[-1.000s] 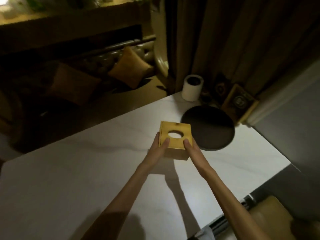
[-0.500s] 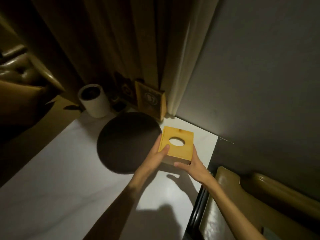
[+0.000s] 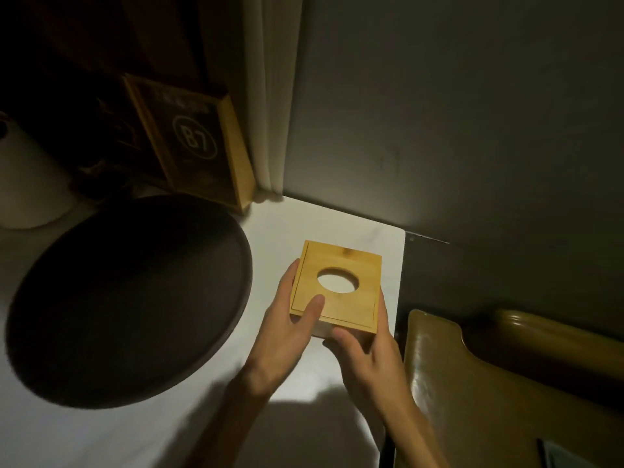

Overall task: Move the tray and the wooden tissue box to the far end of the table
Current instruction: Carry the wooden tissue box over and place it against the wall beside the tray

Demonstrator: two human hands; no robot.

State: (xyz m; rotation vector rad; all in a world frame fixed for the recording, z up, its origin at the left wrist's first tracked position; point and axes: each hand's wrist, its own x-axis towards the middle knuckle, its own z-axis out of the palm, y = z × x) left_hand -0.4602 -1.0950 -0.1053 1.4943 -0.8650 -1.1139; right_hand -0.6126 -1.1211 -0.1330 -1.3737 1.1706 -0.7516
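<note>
The box (image 3: 351, 309), pale wood with a round hole in its lid, is at the far right corner of the table (image 3: 314, 224), close to the right edge. Both hands hold it. The left hand (image 3: 287, 332) grips the left side, thumb laid flat on the lid just short of the hole, fingers curled round the side wall. The right hand (image 3: 368, 356) grips the near right corner, thumb against the near face and fingers wrapped up the right side. Whether the box rests on the table or hangs just above it cannot be told; its near edge seems slightly raised.

The tray (image 3: 128, 298), dark and round with a low rim, lies on the table to the left of the box, apart from it, with a strip of white top between them. The left hand reaches over that strip.

Behind the tray, a wood-framed sign (image 3: 199, 143) marked "B7" stands tilted back at the table's far end. A white roll (image 3: 27, 187) stands at the far left, partly cut by the picture's edge. A pale curtain (image 3: 266, 96) hangs behind the sign, meeting a grey wall (image 3: 472, 130) that runs along the table's far right. A tan padded chair (image 3: 472, 383) sits just beyond the table's right edge.
</note>
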